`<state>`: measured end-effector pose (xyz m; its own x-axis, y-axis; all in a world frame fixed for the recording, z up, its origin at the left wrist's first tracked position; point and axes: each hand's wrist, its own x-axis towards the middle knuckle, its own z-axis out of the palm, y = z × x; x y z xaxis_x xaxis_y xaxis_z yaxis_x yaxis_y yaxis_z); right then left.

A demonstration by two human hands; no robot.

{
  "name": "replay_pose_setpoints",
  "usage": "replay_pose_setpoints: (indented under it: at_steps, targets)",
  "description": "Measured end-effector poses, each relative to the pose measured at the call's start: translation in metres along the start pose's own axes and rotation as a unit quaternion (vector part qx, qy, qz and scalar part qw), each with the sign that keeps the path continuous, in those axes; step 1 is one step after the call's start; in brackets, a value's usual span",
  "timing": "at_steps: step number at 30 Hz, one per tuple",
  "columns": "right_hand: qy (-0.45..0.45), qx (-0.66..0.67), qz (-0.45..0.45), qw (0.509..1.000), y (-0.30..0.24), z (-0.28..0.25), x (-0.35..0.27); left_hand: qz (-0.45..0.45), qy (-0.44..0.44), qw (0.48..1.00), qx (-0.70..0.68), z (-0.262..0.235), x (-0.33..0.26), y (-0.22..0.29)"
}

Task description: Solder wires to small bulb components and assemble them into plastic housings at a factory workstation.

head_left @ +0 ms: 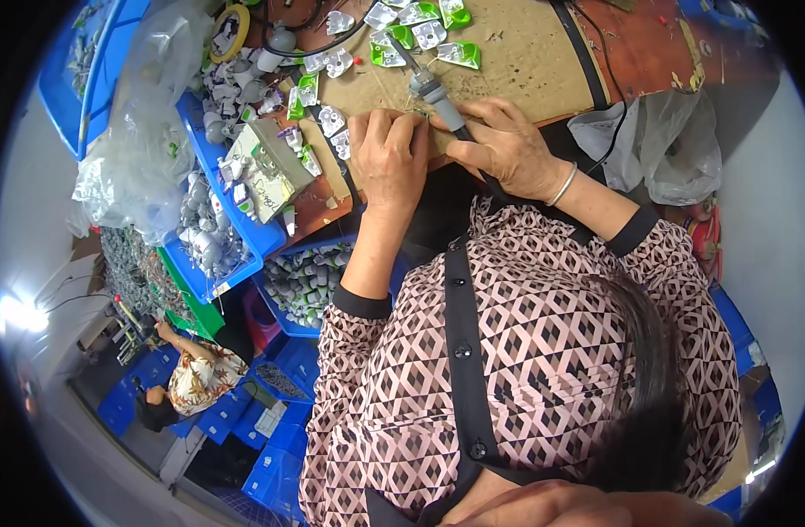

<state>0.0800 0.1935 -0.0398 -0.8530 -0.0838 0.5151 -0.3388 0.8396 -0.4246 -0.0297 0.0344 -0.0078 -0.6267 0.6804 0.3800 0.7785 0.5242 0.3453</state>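
Note:
My right hand [513,151] is closed around a soldering iron [439,104], its dark grip between thumb and fingers. The iron's metal tip slants up and left over the brown board [517,66]. Close beside it, at the board's near edge, my left hand [388,160] has its fingers curled together in a pinch; whatever is between the fingertips is hidden. Several white and green plastic shells [387,53] lie past the iron's tip, some with their hollow insides facing up. More white shells [331,121] sit just left of my left hand.
A blue bin [260,235] of small grey and white parts stands at left, with a box [280,171] across it. Another bin of grey-green parts [308,283] is below the table edge. A tape roll [230,33], plastic bags [679,145] and a co-worker [201,378] also show.

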Motion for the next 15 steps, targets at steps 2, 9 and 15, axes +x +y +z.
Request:
replay_pose_setpoints:
  at_steps: [2, 9, 15]
  targets:
    - [0.000, 0.000, -0.001, 1.000, 0.0004, -0.0004, 0.0000, 0.000, -0.001, 1.000, 0.010, -0.0012, 0.0002, 0.0018]
    - [0.011, 0.006, 0.010, 1.000, 0.0000, 0.0005, -0.0008, -0.005, -0.013, 0.998, 0.057, 0.0004, 0.0034, 0.0088]
    - [0.013, -0.007, -0.007, 1.000, -0.0002, -0.0001, 0.0038, -0.038, -0.030, 0.998, 0.048, 0.0023, 0.0038, 0.0075]
